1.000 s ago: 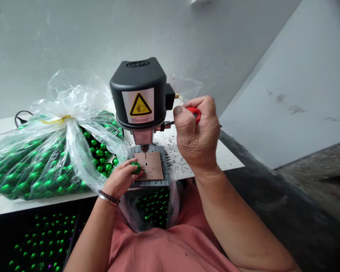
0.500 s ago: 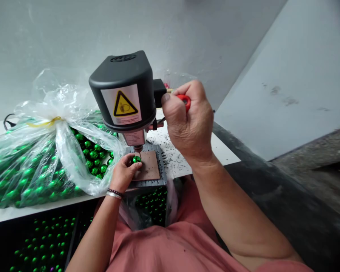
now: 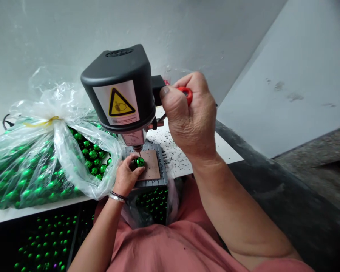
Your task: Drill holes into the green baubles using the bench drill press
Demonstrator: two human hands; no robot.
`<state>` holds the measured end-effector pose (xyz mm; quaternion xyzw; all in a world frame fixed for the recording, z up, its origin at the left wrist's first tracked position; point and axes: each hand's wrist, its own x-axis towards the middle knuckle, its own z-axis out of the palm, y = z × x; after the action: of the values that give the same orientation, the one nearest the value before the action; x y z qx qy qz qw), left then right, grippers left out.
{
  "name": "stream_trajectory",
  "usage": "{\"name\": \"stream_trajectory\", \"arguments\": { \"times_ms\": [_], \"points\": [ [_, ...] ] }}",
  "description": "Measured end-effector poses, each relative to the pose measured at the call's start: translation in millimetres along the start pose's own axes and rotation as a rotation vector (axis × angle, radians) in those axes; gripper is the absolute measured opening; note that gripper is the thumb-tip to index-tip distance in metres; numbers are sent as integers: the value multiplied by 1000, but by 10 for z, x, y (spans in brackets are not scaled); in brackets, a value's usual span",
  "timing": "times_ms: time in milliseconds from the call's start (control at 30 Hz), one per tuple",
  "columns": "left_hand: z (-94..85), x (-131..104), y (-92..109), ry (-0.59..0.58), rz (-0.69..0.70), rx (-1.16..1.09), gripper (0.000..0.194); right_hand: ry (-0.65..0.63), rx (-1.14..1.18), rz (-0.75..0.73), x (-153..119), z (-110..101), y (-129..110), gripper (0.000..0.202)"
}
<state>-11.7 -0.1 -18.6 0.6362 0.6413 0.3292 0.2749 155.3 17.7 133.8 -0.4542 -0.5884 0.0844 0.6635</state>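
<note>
Thumb and fingers of my left hand pinch a shiny green ball over a brown square board. The board lies on the grey slotted base of a bench drill press. Directly above the ball is the thin drill bit; whether its tip touches the ball is too small to tell. My right hand is wrapped around the red-ended lever at the machine's right side. A yellow warning label marks the black housing.
An open clear plastic bag, tied with a yellow string, holds many green balls on the white table. Dark shavings are scattered right of the base. More green balls sit below the table edge. A wall stands behind.
My left hand has moved slightly right with the green ball, bringing it beneath the drill bit. My right hand stays on the lever. The view has shifted a little.
</note>
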Motion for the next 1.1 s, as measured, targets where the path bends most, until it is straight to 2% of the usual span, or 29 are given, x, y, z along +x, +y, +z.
{"name": "stream_trajectory", "arguments": {
  "times_ms": [167, 233, 500, 600, 733, 933, 1100],
  "points": [
    [9, -39, -47, 7, 109, 125, 37, 16, -13, -15, -10, -3, -27, 24],
    [8, -41, -63, 2, 114, 109, 37, 29, -21, -24, -13, -3, -31, 24],
    [-21, 45, -65, -98, -61, -283, 43, 21, -22, -31, -28, -7, -22, 25],
    [-21, 70, -55, -133, -100, -333, 44, -3, -14, -29, -34, -10, -8, 25],
    [-6, 73, -41, -129, -93, -273, 43, -6, -13, -46, -45, -13, 3, 25],
    [28, 52, 19, -61, 5, -69, 39, 0, -8, -40, -69, -17, -4, 23],
    [30, 66, 22, -93, 6, -98, 34, 31, -65, -63, -82, -36, -17, 23]
  ]
}}
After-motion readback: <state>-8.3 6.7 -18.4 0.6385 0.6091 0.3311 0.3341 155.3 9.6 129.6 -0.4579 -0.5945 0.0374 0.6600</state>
